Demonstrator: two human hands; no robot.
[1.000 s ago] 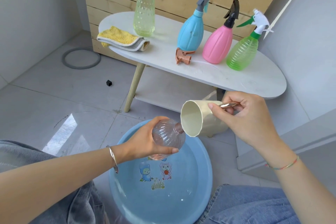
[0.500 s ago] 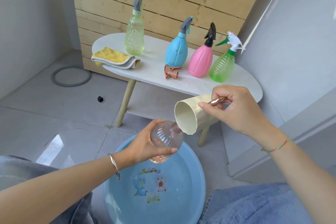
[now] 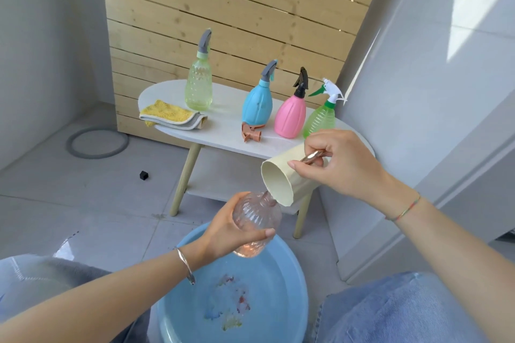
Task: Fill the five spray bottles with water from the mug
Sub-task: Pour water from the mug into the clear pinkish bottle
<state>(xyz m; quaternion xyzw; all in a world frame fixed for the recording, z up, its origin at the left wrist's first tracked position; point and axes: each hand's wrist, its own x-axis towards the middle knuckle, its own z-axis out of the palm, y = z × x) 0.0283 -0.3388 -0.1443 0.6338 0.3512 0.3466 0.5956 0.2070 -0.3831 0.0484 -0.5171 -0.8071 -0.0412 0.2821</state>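
Observation:
My left hand (image 3: 223, 234) grips a clear pinkish ribbed bottle (image 3: 255, 220) without its spray head, held over a blue basin (image 3: 284, 281). My right hand (image 3: 342, 164) holds a cream mug (image 3: 281, 175) by its metal handle, tipped on its side with its rim touching the bottle's neck. On the white table (image 3: 223, 133) stand a yellow-green bottle (image 3: 198, 86), a blue bottle (image 3: 257, 104), a pink bottle (image 3: 290, 115) and a green bottle (image 3: 320, 118), all with spray heads on. A loose peach spray head (image 3: 250, 133) lies in front of the blue bottle.
A folded yellow and grey cloth (image 3: 170, 115) lies on the table's left end. A grey ring (image 3: 96, 142) and a small black cube (image 3: 143, 175) lie on the tiled floor. A white wall panel (image 3: 418, 120) stands close on the right. My knees flank the basin.
The view has tilted up and pulled back, so the table sits lower in the frame. Both hands keep their grip, with the mug still tipped against the bottle's neck.

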